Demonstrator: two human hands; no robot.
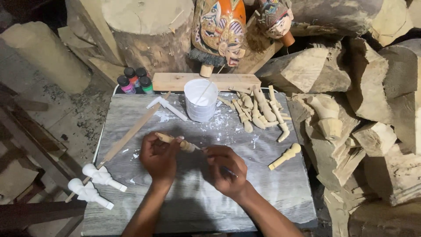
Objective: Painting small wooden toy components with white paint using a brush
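My left hand (159, 157) grips a carved wooden peg (177, 142) just below the white paint cup (201, 99). Long axis near-horizontal, one end toward that cup's left side, other end toward my right hand (225, 169), which pinches a thin brush (229, 171) over the worktop (193, 206).

A grey, wood-grained desk (193, 206) spattered with white paint carries the work. Near its far edge stands a white cup of paint (200, 100) with a thin stick in it, and just left of it lies a white-painted jointed piece (166, 107). To the cup's right lies a heap of bare carved wooden pieces (258, 112). One bare turned peg (285, 156) lies apart near the right edge. A long wooden slat (129, 134) runs slantwise across the left side. Two white-painted carved pieces (96, 184) overhang the near-left corner.
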